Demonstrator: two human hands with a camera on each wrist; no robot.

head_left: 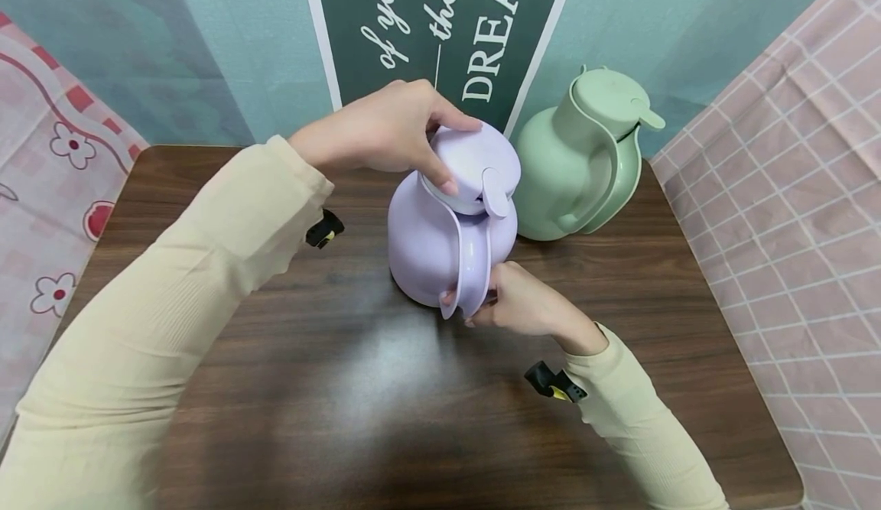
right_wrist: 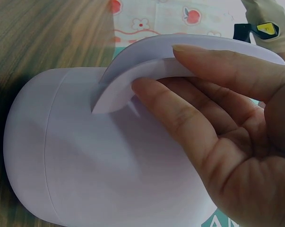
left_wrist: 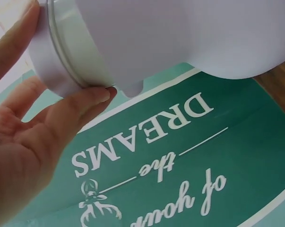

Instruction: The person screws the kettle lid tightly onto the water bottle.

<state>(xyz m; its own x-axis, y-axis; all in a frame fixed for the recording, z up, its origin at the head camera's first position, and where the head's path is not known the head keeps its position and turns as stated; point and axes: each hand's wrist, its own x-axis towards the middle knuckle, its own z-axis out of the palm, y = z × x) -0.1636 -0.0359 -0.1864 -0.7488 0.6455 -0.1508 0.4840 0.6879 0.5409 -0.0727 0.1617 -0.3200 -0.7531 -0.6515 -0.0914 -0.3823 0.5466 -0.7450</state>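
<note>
A lavender thermal jug [head_left: 421,238] stands upright on the wooden table, its handle [head_left: 475,265] facing me. On its top sits a round lavender lid [head_left: 492,154] with a small tab. My left hand [head_left: 392,129] grips the lid from the left, thumb near the front and fingers round the far side. In the left wrist view a pale band [left_wrist: 78,45] shows between lid and body. My right hand [head_left: 526,303] holds the lower part of the handle; in the right wrist view its thumb and fingers [right_wrist: 175,113] pinch it.
A pale green thermal jug [head_left: 551,166] of the same shape stands close behind on the right. Behind both hangs a teal cloth with a dark green lettered panel [head_left: 413,28]. Pink gridded cloth [head_left: 812,189] borders the table's right, and flowered cloth [head_left: 62,189] its left.
</note>
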